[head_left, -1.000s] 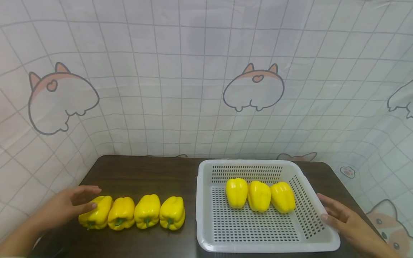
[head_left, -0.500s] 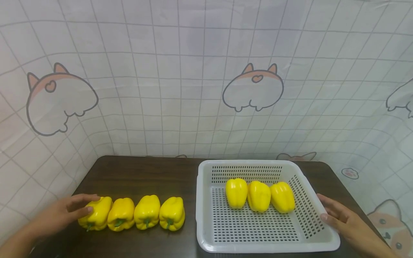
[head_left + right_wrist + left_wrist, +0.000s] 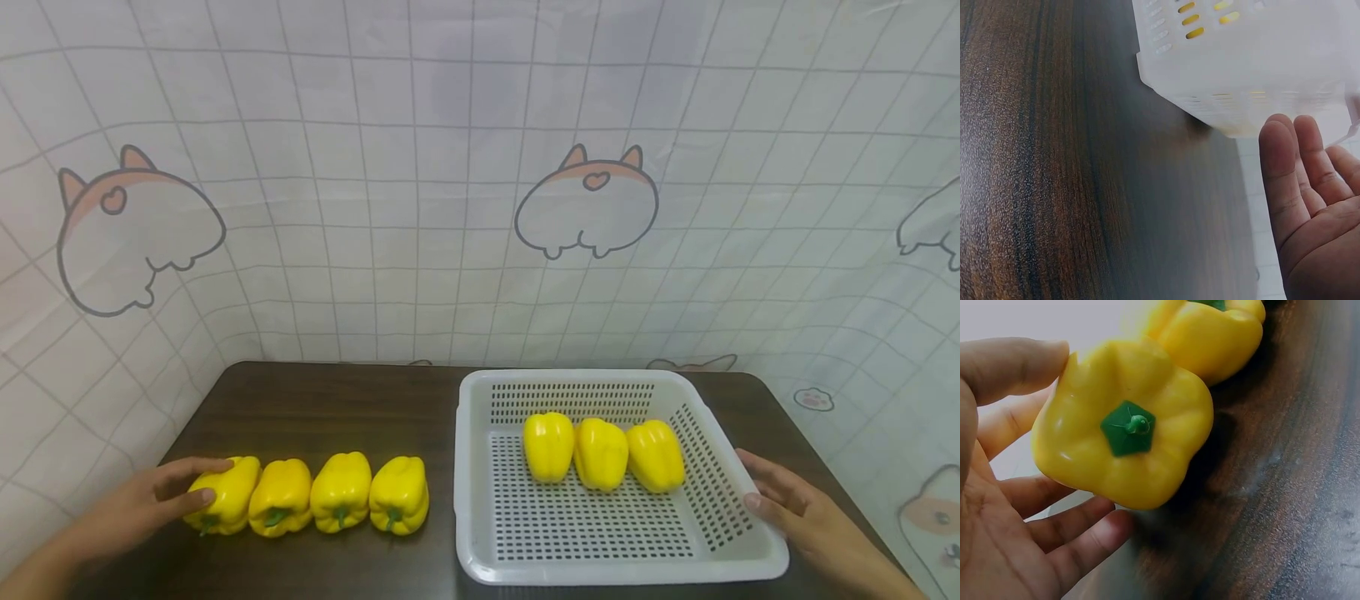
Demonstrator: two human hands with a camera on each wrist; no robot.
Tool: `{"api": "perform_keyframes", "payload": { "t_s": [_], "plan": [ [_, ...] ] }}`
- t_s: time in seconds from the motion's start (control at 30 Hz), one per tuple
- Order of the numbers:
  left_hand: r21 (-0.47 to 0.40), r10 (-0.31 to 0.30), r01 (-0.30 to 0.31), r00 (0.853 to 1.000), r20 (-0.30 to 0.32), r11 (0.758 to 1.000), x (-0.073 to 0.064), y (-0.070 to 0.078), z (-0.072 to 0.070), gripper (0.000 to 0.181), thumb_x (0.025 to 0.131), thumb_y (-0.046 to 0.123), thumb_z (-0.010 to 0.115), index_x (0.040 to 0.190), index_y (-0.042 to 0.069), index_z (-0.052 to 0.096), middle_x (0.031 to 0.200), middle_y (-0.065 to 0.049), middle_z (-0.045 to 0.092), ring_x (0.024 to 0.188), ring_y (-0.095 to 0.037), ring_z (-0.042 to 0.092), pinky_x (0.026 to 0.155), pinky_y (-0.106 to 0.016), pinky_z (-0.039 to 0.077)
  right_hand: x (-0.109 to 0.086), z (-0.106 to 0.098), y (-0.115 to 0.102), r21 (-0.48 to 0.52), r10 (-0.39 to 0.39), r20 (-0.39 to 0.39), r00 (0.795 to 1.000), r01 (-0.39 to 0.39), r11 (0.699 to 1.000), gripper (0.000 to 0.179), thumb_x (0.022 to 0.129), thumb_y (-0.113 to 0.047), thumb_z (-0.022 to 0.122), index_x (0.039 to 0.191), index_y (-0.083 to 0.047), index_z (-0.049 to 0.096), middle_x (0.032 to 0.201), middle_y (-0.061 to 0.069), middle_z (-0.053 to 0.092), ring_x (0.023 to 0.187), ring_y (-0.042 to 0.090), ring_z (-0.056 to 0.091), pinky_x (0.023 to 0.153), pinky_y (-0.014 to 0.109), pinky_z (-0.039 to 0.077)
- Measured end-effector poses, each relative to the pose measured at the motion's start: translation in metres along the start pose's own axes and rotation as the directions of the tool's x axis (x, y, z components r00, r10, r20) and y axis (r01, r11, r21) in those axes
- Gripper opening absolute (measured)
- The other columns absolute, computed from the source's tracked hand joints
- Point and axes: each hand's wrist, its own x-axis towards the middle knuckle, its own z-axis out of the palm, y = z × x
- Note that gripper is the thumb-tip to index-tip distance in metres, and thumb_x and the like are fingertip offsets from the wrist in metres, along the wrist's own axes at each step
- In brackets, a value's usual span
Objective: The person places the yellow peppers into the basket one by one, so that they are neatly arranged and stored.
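Observation:
At the left end of a row of yellow bell peppers, my left hand grips the outermost bell pepper. In the left wrist view, the thumb touches one side of this pepper, and other fingers reach behind and below it; its green stem faces the camera. A white perforated basket holds 3 more yellow peppers. Beside the basket's right wall is my right hand, fingers loosely extended. The right wrist view shows its fingertips close to the wall; contact cannot be told.
Other yellow peppers stand side by side on the dark wooden table, nearly touching the gripped one. The basket occupies the right half. Behind the table hangs a white grid-patterned cloth with animal drawings.
My left hand has lowered and settled from above the leftmost pepper to around its left side. The pepper has barely moved. My right hand stays beside the basket.

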Motion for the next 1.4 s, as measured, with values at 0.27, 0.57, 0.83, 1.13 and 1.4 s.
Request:
{"api": "perform_keyframes", "payload": {
  "t_s": [0.27,0.57,0.83,1.13,1.4],
  "plan": [
    [-0.008,0.009,-0.009,1.0,-0.01,1.0,-0.002,-0.005,0.002,0.047,0.106,0.029,0.057,0.148,0.01,0.051,0.153,-0.028,0.043,0.133,-0.058,0.04,0.084,-0.068,0.051,0.001,0.002,-0.001,-0.047,0.025,-0.026,0.999,-0.026,0.999,0.077,0.106,-0.029,0.059,0.163,-0.003,0.014,0.153,0.037,0.034,0.107,0.036,0.068,0.08,0.048,0.061],
    [0.0,0.059,-0.059,0.998,-0.018,0.998,-0.004,-0.012,0.003,0.048,0.103,0.024,0.064,0.149,0.016,0.052,0.15,0.005,0.049,0.131,-0.014,0.049,0.087,-0.055,0.055,0.0,0.002,-0.003,-0.029,0.026,-0.011,1.0,-0.027,0.999,0.076,0.106,-0.027,0.058,0.162,-0.002,0.013,0.148,0.039,0.041,0.103,0.036,0.069,0.077,0.048,0.062],
    [0.022,0.166,-0.165,0.983,-0.073,0.986,-0.006,-0.016,0.007,0.057,0.093,0.014,0.075,0.146,0.019,0.055,0.14,0.027,0.047,0.121,0.008,0.047,0.084,-0.022,0.05,-0.002,0.003,-0.004,-0.048,0.076,-0.021,0.997,-0.077,0.996,0.081,0.105,-0.033,0.059,0.164,-0.006,0.011,0.152,0.039,0.035,0.104,0.035,0.068,0.081,0.052,0.06],
    [0.022,0.129,-0.127,0.985,-0.112,0.992,-0.008,-0.012,0.003,0.06,0.093,0.015,0.076,0.148,0.012,0.053,0.145,0.009,0.05,0.119,0.012,0.044,0.086,-0.019,0.048,0.0,0.0,-0.003,-0.055,0.059,-0.005,0.998,-0.059,0.997,0.077,0.107,-0.031,0.055,0.163,-0.002,0.01,0.152,0.04,0.032,0.107,0.036,0.068,0.082,0.05,0.061],
    [0.046,0.055,-0.045,0.973,-0.222,0.998,-0.009,-0.004,-0.005,0.071,0.09,0.023,0.08,0.153,0.016,0.048,0.147,0.019,0.045,0.128,-0.004,0.045,0.096,-0.037,0.05,0.001,-0.001,0.001,-0.014,0.045,0.011,0.999,-0.045,0.999,0.076,0.108,-0.029,0.054,0.163,-0.002,0.009,0.151,0.04,0.035,0.106,0.036,0.068,0.08,0.048,0.061]
  ]
}}
